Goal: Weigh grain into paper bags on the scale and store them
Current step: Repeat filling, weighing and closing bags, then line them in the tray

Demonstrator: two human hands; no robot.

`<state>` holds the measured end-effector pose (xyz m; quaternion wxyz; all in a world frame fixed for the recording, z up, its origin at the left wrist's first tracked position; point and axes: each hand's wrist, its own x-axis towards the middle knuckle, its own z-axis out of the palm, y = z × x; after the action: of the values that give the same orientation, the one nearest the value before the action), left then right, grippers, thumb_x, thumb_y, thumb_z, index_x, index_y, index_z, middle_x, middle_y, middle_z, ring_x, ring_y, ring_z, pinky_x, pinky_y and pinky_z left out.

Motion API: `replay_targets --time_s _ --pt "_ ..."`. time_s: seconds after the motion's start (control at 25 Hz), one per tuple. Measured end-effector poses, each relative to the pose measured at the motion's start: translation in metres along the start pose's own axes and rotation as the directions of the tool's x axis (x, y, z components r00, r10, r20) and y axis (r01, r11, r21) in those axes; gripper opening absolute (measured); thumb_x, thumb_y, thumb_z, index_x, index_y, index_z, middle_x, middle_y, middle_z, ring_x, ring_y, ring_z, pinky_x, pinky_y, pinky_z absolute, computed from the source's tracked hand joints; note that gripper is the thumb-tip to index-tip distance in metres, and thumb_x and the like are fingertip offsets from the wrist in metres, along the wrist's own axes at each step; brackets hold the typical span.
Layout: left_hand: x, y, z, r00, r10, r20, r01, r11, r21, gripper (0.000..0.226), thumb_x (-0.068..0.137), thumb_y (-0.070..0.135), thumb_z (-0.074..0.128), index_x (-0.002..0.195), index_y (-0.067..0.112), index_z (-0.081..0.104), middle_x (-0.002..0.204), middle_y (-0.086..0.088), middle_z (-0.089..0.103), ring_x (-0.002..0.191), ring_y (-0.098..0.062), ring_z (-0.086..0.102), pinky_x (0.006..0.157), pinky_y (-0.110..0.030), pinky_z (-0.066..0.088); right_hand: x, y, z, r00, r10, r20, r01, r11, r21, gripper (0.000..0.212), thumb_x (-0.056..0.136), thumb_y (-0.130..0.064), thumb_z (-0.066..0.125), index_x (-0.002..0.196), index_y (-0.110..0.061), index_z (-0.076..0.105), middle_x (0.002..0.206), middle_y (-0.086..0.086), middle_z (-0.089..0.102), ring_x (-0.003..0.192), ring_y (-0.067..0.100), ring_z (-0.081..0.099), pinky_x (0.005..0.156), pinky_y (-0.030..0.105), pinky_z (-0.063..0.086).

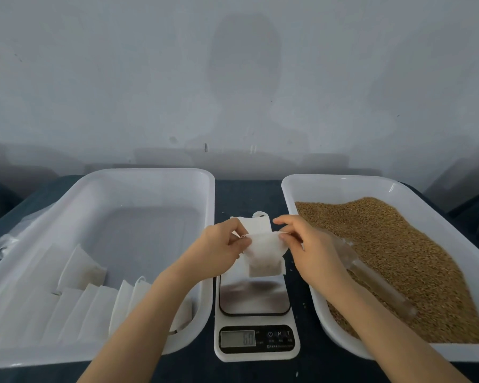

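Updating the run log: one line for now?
left hand and right hand pinch paper bag top | bag above scale | scoop lies in grain tray

Two trays (150,172) (343,179), one scale (256,352), one scoop (382,286), two hands (221,244) (313,247).

Dim, cool, even light, soft person-shaped shadow on the wall (241,64), wide-angle bending at edges, slightly soft focus

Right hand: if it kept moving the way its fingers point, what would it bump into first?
Probably the left hand, just across the mouth of the paper bag that the right hand also pinches; depth is unclear.
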<state>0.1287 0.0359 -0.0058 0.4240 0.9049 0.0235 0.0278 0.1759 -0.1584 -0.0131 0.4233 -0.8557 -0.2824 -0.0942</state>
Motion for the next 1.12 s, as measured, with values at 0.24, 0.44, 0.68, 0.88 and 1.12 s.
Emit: replay_targets --time_s 0.24,0.44,0.68,0.88,1.12 --pt "-0.0036 0.0017 -0.006 1.0 -0.002 -0.01 0.002 0.999 -0.051 0.018 0.095 0.02 0.056 0.078 0.023 0.051 0.076 0.004 0.069 0.071 -0.013 0.066 0.074 -0.032 0.054 -0.0029 0.0001 -0.0001 0.998 -0.059 0.021 0.059 0.998 0.0 0.027 0.091 -0.008 0.058 0.115 -0.021 0.061 0.089 -0.01 0.067 0.089 -0.011 0.055 0.073 0.0 0.038" --pt "-0.0055 0.0009 -0.0073 1.0 0.023 0.011 -0.023 1.0 0.021 0.016 0.094 0.021 0.056 0.078 0.022 0.053 0.062 0.009 0.062 0.053 -0.005 0.051 0.052 -0.012 0.042 -0.0046 0.0023 0.002 0.991 -0.062 0.118 0.069 0.996 -0.052 0.026 0.093 -0.011 0.055 0.117 -0.021 0.06 0.088 -0.006 0.065 0.086 -0.005 0.055 0.069 0.003 0.04" --pt "-0.0102 0.0014 -0.0019 0.993 0.111 0.037 -0.113 0.991 0.066 0.007 0.093 0.034 0.055 0.088 0.028 0.055 0.05 0.023 0.053 0.052 0.005 0.05 0.05 -0.006 0.036 -0.0074 0.0021 0.0034 0.984 -0.058 0.166 0.064 0.998 -0.029 0.027 0.092 -0.016 0.057 0.116 -0.029 0.058 0.088 -0.02 0.058 0.088 -0.008 0.055 0.073 0.001 0.041" --pt "-0.0101 -0.0004 0.0004 0.991 0.13 0.029 -0.133 0.985 0.11 0.006 0.093 0.035 0.054 0.093 0.029 0.054 0.06 0.017 0.049 0.057 0.012 0.05 0.051 -0.004 0.035 -0.0074 0.0015 0.0046 0.983 -0.055 0.173 0.061 0.998 -0.029 0.028 0.092 -0.017 0.057 0.117 -0.031 0.058 0.091 -0.019 0.058 0.09 -0.01 0.054 0.073 0.0 0.04" --pt "-0.01 -0.0003 0.0007 0.99 0.135 0.03 -0.137 0.984 0.11 0.005 0.093 0.034 0.054 0.094 0.029 0.055 0.059 0.016 0.05 0.056 0.011 0.051 0.05 -0.005 0.036 -0.0073 0.001 0.0047 0.983 -0.052 0.173 0.061 0.997 -0.047 0.03 0.093 -0.016 0.056 0.118 -0.031 0.057 0.094 -0.013 0.061 0.09 -0.011 0.054 0.073 0.0 0.04"
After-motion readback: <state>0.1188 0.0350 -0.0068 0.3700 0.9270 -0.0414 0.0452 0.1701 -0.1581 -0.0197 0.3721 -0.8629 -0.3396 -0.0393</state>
